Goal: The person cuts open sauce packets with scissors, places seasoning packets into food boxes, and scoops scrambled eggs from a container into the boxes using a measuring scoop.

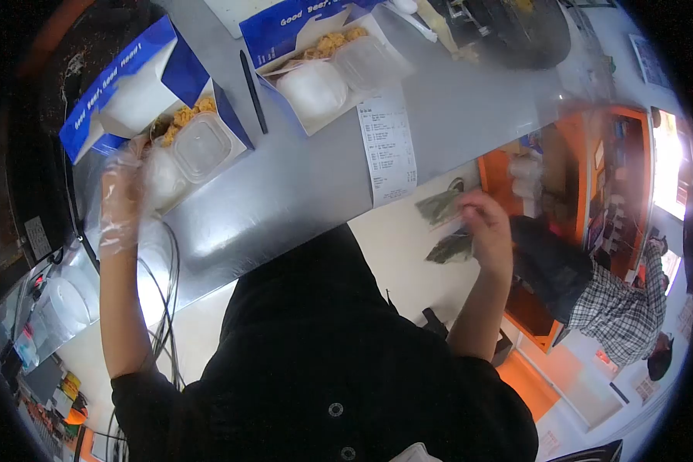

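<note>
My left hand [123, 181], in a clear plastic glove, reaches to the near-left side of an open blue-and-white food box [157, 58]. Its fingertips are blurred at the box edge, so their grip cannot be made out. Inside that box sit fried pieces [183, 119], a clear lidded container [202, 145] and a white wrapped bundle [161, 179]. Out past the table edge, my bare right hand [489, 229] pinches two dark greenish packets [450, 248]. A second open box [292, 58] holds fried pieces [335, 42], a clear container [364, 63] and a white wrapped bundle [312, 88].
A printed receipt [389, 146] lies on the metal table [285, 185] beside the second box. A black stick [253, 92] rests between the boxes. Dark cables [169, 269] hang at the left. A person in a checked shirt [620, 312] is at the far right by orange shelving [508, 165].
</note>
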### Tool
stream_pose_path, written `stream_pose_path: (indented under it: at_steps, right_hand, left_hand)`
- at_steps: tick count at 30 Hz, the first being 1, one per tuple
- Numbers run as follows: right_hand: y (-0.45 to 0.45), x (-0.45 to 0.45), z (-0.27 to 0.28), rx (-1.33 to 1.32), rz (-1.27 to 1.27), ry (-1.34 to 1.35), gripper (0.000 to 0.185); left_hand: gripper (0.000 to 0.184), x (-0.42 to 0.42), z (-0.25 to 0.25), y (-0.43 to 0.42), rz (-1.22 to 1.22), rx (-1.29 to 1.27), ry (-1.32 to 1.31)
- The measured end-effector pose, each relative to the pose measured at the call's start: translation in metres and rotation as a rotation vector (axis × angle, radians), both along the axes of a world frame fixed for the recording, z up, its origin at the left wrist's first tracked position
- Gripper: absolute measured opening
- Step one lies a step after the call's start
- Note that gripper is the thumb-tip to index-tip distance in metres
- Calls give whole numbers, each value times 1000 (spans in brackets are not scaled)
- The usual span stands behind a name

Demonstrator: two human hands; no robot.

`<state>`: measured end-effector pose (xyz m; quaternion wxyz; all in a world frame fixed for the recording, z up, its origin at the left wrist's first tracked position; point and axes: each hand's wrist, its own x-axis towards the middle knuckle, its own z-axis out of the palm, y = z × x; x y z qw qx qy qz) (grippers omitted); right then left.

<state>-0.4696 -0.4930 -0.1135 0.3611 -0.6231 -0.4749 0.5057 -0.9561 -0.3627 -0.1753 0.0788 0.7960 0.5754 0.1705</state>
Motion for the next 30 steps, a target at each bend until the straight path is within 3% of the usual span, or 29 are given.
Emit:
stream_pose_path:
  at_steps: [1,4,7,12,14,17,20,22,26,28,30]
  right_hand:
    - [0,-2,2,-13,84,-15,16]
    - [7,-15,12,-79,225,-33,15]
    - [23,-29,15,-4,230,-31,15]
    - [93,-66,36,202,277,-9,18]
    - [128,-90,41,226,207,29,22]
    - [176,-116,45,21,222,75,27]
    - [202,-116,8,-35,409,-19,30]
    - [203,-117,-15,219,497,-307,31]
    - [213,-125,-17,440,543,-694,26]
    - [222,-129,-16,451,570,-695,23]
    - [228,-132,-15,447,611,-698,23]
  left_hand:
    - [30,-12,-9,6,-3,-116,-45]
    - [28,7,27,6,88,-339,368]
    - [27,40,65,-15,59,148,116]
    - [25,85,66,-56,41,26,-179]
    - [30,121,76,-35,-337,-5,-157]
    - [39,166,50,-8,-230,-48,-106]
    - [46,185,34,7,-55,-20,23]
    - [52,187,30,12,3,-91,114]
    - [52,189,32,13,33,-63,74]
    - [46,187,40,15,25,-57,40]
    - [36,184,30,24,153,67,-188]
